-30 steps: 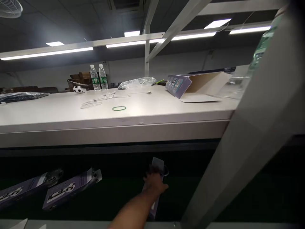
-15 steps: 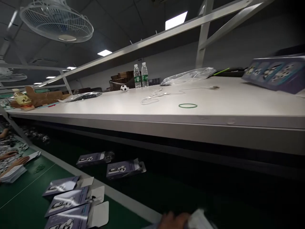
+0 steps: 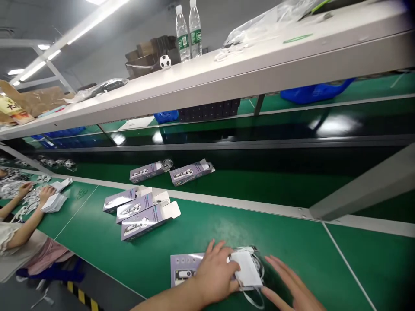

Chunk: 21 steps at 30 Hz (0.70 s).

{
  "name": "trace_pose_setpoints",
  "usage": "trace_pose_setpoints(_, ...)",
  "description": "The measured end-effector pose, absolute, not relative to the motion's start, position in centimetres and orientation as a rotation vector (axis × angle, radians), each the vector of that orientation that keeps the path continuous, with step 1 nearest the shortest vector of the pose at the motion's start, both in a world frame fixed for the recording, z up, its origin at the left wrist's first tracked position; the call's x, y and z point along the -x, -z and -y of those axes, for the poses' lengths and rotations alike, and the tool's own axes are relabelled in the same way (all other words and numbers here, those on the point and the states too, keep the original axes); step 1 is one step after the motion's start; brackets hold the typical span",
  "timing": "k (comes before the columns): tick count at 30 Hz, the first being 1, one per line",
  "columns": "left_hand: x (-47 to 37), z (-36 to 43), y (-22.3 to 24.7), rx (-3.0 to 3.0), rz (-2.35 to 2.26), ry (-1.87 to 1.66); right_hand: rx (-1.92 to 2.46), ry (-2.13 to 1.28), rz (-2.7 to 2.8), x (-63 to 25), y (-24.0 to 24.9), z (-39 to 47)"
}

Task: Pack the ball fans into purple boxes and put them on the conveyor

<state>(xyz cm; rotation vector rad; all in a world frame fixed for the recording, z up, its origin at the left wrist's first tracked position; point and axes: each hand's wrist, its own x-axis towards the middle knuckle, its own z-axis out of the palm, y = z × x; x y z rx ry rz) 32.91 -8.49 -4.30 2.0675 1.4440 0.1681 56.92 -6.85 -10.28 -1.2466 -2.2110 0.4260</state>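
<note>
A purple printed box (image 3: 185, 261) lies on the green bench in front of me. My left hand (image 3: 215, 272) grips it across its right end, fingers over the far side and thumb toward the near side. At that end is a white folded paper or flap (image 3: 245, 268), with a coiled white cable (image 3: 258, 264) sticking out beside it and a loop hanging down. My right hand (image 3: 288, 283) is just right of the cable, its fingers apart and the thumb by the white piece's lower corner. Whether the thumb touches it, I cannot tell.
Several purple boxes with raised flaps (image 3: 142, 222) lie to the left. Two more boxes (image 3: 191, 172) are beyond the metal rail. A white shelf (image 3: 207, 77) crosses above, with bottles and a small football (image 3: 165, 61). A slanted post (image 3: 366, 185) stands right. A co-worker's hands (image 3: 45, 194) handle papers.
The view has tilted down toward the bench. Both my hands now show around a purple box; before, only one blurred hand with a white piece was visible at the bottom edge.
</note>
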Motion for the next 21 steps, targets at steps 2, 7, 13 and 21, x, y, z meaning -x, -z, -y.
trace_pose_setpoints(2,-33.6,7.9,4.8,-1.991,-1.54,-0.19,1.132,-0.208,2.381,-55.9,9.4,7.3)
trace_pose_setpoints(7,-34.3,7.0,5.7,-1.923,-1.649,-0.246,1.06,-0.471,2.421,-53.9,9.5,8.3)
trace_pose_setpoints(13,-33.0,8.0,5.1,-2.008,-1.577,-0.295,1.284,-0.938,2.114,-54.2,9.9,6.6)
trace_pose_setpoints(21,-32.6,10.4,4.8,-2.142,-1.502,-0.244,1.383,-1.39,1.76,-55.4,10.5,3.8)
